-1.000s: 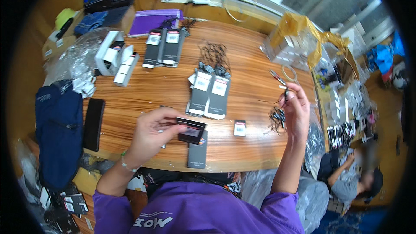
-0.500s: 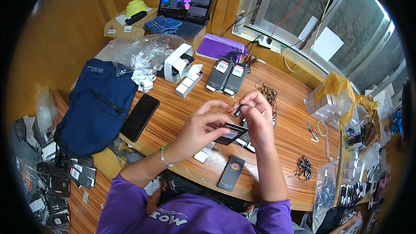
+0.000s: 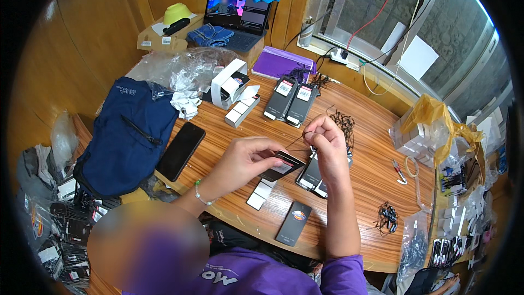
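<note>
My left hand [image 3: 250, 156] is closed on a black hang tag [image 3: 285, 166], gripping it tilted between thumb and fingers. A thin dark string [image 3: 296, 142] runs from near that tag to my right hand [image 3: 329, 143], which pinches it with thumb and fingertips. Beneath my right hand lies a pile of dark tags [image 3: 311, 173], partly covered by the hand. White labels [image 3: 261, 194] rest on the table below my left hand. A single dark tag [image 3: 293, 223] lies flat near the front edge. Behind my right hand spreads a tangle of black strings [image 3: 344, 124].
Two stacks of tags [image 3: 302, 102] stand farther back beside a white box [image 3: 221, 90] and a label block [image 3: 242, 111]. A phone [image 3: 181, 151] and navy bag [image 3: 123, 136] are left. Red-handled snips [image 3: 400, 172] and a string bunch [image 3: 387, 218] lie right.
My left fingers have come away from my right fingertips and folded down toward the tag. The string now spans the wider gap between my hands. The view has shifted slightly.
</note>
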A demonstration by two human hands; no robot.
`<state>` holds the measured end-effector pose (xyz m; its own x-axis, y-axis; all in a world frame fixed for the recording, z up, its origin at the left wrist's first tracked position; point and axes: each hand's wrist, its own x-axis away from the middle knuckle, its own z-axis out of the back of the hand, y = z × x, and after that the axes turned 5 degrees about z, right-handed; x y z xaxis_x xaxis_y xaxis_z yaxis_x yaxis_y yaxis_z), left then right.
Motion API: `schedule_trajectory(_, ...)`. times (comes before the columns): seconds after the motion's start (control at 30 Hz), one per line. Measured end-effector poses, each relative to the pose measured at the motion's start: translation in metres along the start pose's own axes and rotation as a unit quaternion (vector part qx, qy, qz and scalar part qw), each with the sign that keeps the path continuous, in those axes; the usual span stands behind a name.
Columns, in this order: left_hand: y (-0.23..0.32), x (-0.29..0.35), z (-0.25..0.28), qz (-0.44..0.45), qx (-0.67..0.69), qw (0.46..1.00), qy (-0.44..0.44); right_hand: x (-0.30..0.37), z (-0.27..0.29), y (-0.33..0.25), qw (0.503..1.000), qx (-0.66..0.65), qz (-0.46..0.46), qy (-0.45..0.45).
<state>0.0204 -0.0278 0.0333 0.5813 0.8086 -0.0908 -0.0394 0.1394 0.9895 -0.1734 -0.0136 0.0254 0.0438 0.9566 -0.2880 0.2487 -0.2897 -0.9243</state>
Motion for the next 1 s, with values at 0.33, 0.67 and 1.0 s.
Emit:
schedule_trajectory(0.33,0.006,0.004,0.015,0.021,0.056,0.998,-0.034,-0.001,0.008,-0.013,0.935,0.351,0.051,-0.017)
schedule_trajectory(0.67,-0.002,-0.001,0.011,0.032,-0.007,0.995,-0.092,-0.006,0.014,-0.013,0.989,0.077,0.095,0.087)
schedule_trajectory(1.0,-0.006,-0.003,0.017,0.025,-0.114,0.977,-0.181,-0.008,0.043,-0.013,0.978,-0.166,0.054,0.118)
